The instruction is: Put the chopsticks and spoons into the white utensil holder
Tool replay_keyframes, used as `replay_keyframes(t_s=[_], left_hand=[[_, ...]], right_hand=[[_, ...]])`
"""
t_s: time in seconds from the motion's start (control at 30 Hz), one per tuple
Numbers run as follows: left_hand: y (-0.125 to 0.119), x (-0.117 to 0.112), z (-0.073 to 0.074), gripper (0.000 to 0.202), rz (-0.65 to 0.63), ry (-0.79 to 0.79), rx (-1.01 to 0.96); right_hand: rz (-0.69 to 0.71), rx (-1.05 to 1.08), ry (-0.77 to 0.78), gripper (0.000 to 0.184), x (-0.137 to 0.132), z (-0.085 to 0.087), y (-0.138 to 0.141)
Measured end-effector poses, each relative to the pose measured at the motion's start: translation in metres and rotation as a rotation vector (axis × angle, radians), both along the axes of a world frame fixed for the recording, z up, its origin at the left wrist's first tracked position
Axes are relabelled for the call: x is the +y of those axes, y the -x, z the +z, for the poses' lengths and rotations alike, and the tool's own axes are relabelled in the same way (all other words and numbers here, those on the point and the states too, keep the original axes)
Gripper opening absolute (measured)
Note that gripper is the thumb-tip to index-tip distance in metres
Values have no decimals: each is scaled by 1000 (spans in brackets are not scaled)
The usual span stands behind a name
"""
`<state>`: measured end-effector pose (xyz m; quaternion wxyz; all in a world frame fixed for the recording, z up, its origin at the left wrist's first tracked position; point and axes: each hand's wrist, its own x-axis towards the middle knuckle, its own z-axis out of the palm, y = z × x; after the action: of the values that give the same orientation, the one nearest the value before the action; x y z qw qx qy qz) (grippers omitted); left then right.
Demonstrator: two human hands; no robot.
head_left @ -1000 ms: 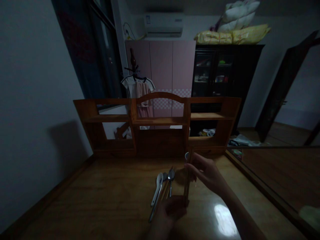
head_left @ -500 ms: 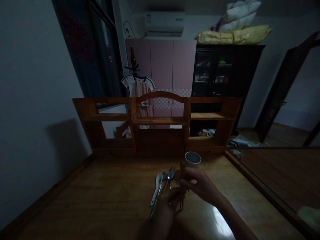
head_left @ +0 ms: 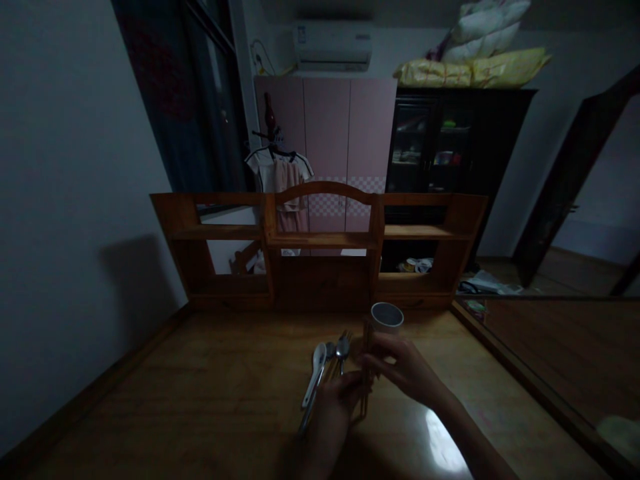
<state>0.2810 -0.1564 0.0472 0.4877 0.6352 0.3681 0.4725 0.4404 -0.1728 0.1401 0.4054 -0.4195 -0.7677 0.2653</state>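
Note:
A few thin wooden chopsticks stand nearly upright over the table, pinched by the fingertips of my right hand. Lower down, my left hand has its fingers closed around the same chopsticks. Beyond my left hand lie a white spoon, a metal spoon and another metal spoon, close together. Fork tines show behind the metal spoon. Part of this cutlery is hidden by my left hand. Just behind my right hand stands a grey cup with a pale rim.
The wooden tabletop meets a wooden shelf unit at its back edge. A raised wooden edge runs along the right side. A white wall borders the left. Wardrobes stand farther back.
The room and table sit slightly farther right in the view. Both hands keep hold of the chopsticks, with barely any shift in their position.

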Motion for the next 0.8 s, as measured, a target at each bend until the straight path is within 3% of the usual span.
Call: replay_keyframes(t_s=[0.4, 0.8], left_hand=[[-6, 2, 0, 3, 68, 32, -18], [-4, 2, 5, 10, 123, -64, 57]], right_hand=[[24, -13, 37, 8, 0, -3, 0], [25, -57, 29, 10, 0, -6, -4]])
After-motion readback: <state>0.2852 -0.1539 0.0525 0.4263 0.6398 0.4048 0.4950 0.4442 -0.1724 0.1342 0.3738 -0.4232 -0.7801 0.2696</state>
